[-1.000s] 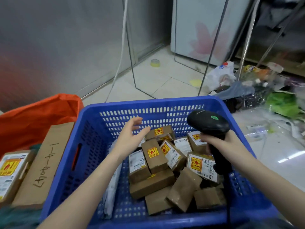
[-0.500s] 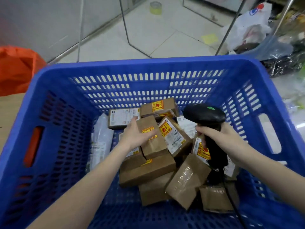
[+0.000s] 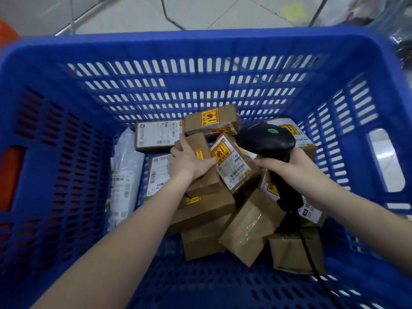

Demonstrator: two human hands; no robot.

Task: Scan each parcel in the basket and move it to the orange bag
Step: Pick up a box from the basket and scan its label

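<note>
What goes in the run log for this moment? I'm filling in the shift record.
stage: picking | left hand: grips brown parcel in blue basket | right hand: holds scanner | scan: not yet

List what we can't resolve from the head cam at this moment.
- Orange bag: head view, cut off by the left edge, only a sliver shows.
- Label under the left hand: its grip covers most of the brown box.
- Barcode scanner window: faces away, hidden by its own head.
- Barcode digits on the labelled box: too small to read.
- Lower parcels: buried under the pile.
</note>
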